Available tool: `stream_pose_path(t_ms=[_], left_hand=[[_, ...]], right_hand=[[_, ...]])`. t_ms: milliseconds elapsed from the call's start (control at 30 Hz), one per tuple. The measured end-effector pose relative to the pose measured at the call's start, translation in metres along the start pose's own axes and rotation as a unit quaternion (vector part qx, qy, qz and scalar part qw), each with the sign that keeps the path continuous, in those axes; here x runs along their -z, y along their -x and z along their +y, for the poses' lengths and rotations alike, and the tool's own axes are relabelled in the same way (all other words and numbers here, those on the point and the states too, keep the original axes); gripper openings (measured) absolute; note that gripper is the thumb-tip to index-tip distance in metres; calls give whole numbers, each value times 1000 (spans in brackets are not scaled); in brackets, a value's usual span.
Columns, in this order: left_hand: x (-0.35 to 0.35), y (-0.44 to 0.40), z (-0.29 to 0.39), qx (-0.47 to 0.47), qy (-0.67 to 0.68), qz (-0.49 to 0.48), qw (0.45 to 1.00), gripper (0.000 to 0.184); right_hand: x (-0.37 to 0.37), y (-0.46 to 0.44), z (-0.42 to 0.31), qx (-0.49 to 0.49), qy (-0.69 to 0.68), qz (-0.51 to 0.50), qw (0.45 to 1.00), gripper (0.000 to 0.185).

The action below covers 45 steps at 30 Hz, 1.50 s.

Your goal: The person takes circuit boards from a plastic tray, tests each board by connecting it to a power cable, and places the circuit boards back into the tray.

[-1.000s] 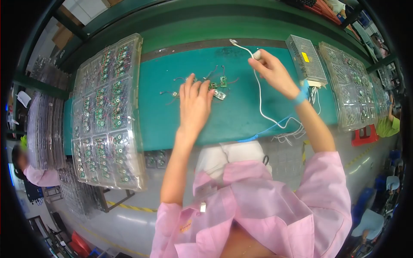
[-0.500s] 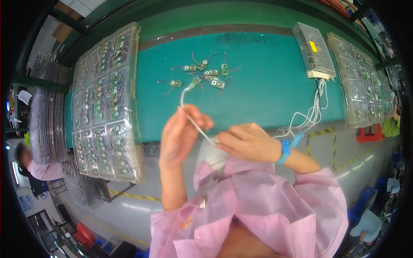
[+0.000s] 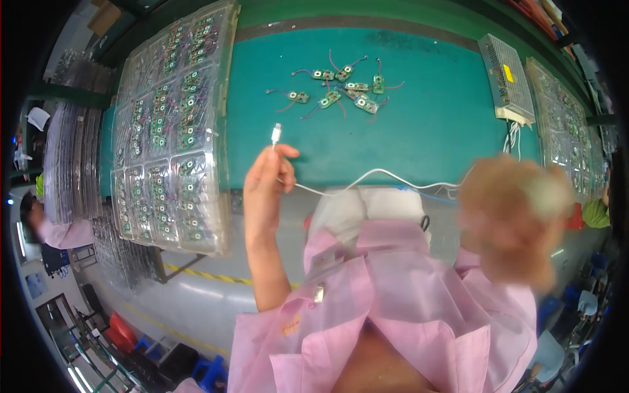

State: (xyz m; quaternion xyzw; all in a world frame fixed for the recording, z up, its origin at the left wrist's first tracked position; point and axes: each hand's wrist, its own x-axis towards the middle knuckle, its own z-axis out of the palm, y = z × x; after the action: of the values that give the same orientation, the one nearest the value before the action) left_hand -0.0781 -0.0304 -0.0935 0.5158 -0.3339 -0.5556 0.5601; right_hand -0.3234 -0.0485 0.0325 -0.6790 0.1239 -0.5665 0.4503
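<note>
My left hand (image 3: pixel 267 177) pinches a white cable (image 3: pixel 377 171) just below its plug (image 3: pixel 276 133), which points up over the front of the green mat (image 3: pixel 419 131). From there the cable runs right toward my right hand (image 3: pixel 514 216), which is raised at the right and smeared by motion, so its fingers cannot be made out. Several small green circuit boards (image 3: pixel 329 99) with thin red and blue wires lie in a loose group on the mat, beyond my left hand and apart from it.
Clear trays of boards (image 3: pixel 171 131) stand at the left, with stacked trays (image 3: pixel 72 164) beyond them. A metal power supply (image 3: pixel 508 78) with white cables sits at the right, beside another tray (image 3: pixel 563 118). A person's pink sleeve (image 3: pixel 65 234) shows at far left.
My right hand has let go of the cable near my left hand and moved right and up toward the camera. The plug now stands upright above my left hand. The view has shifted.
</note>
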Motion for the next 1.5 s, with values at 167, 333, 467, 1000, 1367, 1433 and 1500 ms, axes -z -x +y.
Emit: stream_pose_path(t_ms=[167, 333, 467, 1000, 1367, 1433, 1500], left_hand=[[7, -4, 4, 19, 75, -9, 997, 30], [5, -6, -6, -9, 51, 14, 999, 29], [10, -7, -7, -4, 18, -5, 1000, 28], [12, -6, -7, -6, 4, -25, 1000, 26], [-6, 8, -6, -7, 10, 2, 1000, 19], [-19, 14, -7, -79, -48, 4, 996, 18], [-27, 19, -7, -153, -108, 9, 982, 17]], right_hand=[[-4, -5, -45, 101, 1, -6, 995, 10], [-9, -12, -55, 133, 42, -3, 990, 7], [-16, -22, -46, 136, 102, 13, 985, 6], [-40, -41, 210, -66, 620, -210, 753, 20], [-38, -17, 123, -447, -227, 33, 864, 16], [-41, -2, 114, -473, -269, 65, 836, 14], [-43, 9, 110, -489, -376, 95, 782, 12]])
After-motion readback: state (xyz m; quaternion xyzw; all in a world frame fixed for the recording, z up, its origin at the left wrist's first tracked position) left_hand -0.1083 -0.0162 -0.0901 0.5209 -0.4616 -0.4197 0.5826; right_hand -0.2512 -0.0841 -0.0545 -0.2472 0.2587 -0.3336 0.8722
